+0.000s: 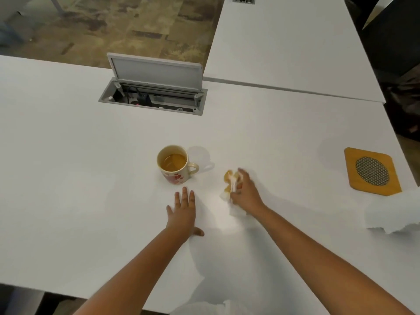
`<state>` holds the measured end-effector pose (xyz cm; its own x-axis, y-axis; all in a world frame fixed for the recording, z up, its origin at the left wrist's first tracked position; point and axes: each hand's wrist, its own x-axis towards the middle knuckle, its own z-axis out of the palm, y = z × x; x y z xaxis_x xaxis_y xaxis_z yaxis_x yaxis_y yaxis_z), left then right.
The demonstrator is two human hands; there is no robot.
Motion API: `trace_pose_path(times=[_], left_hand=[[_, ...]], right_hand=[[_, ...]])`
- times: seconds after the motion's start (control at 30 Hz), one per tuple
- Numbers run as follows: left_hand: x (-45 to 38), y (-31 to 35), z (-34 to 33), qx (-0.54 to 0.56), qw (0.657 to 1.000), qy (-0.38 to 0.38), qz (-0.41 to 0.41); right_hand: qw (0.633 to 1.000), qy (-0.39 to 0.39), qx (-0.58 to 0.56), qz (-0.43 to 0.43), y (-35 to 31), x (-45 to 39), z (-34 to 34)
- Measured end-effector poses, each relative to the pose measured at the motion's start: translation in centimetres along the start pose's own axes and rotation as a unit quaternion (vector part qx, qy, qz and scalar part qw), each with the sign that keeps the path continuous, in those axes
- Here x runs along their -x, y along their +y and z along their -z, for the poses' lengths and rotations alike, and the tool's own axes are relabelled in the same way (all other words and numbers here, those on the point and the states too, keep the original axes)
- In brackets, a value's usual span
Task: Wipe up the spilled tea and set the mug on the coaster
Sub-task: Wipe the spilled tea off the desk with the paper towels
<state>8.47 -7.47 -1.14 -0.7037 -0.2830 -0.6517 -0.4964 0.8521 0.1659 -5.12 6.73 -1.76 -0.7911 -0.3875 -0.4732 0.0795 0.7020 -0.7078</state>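
Observation:
A cream mug (175, 165) with red hearts stands upright on the white table (68, 155), holding tea, its handle to the right. My left hand (183, 212) lies flat on the table just in front of the mug, fingers straight. To the mug's right, my right hand (244, 189) grips a crumpled paper towel (230, 185) stained orange-brown with tea and presses it on the table. A wooden coaster (372, 171) with a round dark mesh centre lies far right, near the table's edge.
An open grey cable box (154, 92) with a raised lid is set into the table behind the mug. A loose white paper towel (393, 214) lies at the right edge, below the coaster. A second white table (295, 42) adjoins at the back right.

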Motion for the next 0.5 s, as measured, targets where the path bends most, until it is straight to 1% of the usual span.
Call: trace_pose_path(times=[0.07, 0.13, 0.2, 0.23, 0.33, 0.43, 0.5], left_hand=[[0.0, -0.1, -0.2, 0.021, 1.000, 0.016, -0.002], [0.1, -0.3, -0.4, 0.038, 0.999, 0.034, -0.002], [0.2, -0.4, -0.5, 0.057, 0.997, 0.053, 0.005], [0.3, -0.5, -0.6, 0.066, 0.996, 0.060, 0.009], [0.3, -0.4, -0.6, 0.063, 0.996, 0.061, 0.027], [0.2, -0.2, -0.4, 0.052, 0.997, 0.043, 0.039], [0.1, -0.1, -0.3, 0.055, 0.997, 0.036, 0.040]], right_hand=[[0.998, 0.057, -0.021, -0.029, -1.8, -2.2, 0.3], [0.997, 0.065, 0.033, -0.012, -3.1, -3.6, -0.1], [0.994, 0.033, 0.094, 0.036, -4.0, -3.7, -1.3], [0.990, 0.007, 0.119, 0.073, -4.2, -3.4, -2.0], [0.966, -0.045, 0.173, 0.189, -4.1, -1.8, -4.5], [0.941, -0.076, 0.225, 0.240, -2.8, 0.4, -6.0], [0.929, -0.115, 0.237, 0.261, -1.3, 1.8, -5.6]])
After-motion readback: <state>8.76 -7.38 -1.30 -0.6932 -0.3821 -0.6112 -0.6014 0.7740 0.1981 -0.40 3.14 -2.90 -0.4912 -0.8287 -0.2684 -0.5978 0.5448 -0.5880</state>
